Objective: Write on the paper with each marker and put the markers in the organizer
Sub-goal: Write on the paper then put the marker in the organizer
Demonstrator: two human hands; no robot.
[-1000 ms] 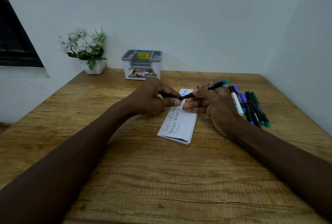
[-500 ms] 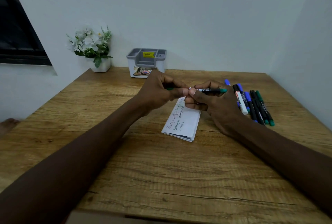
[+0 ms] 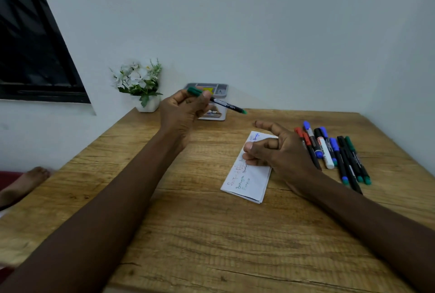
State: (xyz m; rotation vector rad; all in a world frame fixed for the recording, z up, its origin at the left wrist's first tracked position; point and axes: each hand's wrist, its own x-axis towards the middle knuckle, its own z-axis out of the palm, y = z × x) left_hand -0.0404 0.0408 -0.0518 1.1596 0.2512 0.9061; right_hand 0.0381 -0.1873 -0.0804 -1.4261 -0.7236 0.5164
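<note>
Left hand (image 3: pixel 181 111) is pinching the green marker (image 3: pixel 226 104) up in front of the organizer (image 3: pixel 221 91), half hiding it, while the right hand (image 3: pixel 280 149) rests loosely curled and holding nothing, covering the paper (image 3: pixel 249 182)'s far end.

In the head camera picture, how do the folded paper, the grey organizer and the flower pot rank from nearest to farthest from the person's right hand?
1. folded paper: mid-table, directly under the fingers of the right hand.
2. grey organizer: at the back wall, ahead and to the left of that hand.
3. flower pot: back-left corner of the table, farthest.
</note>
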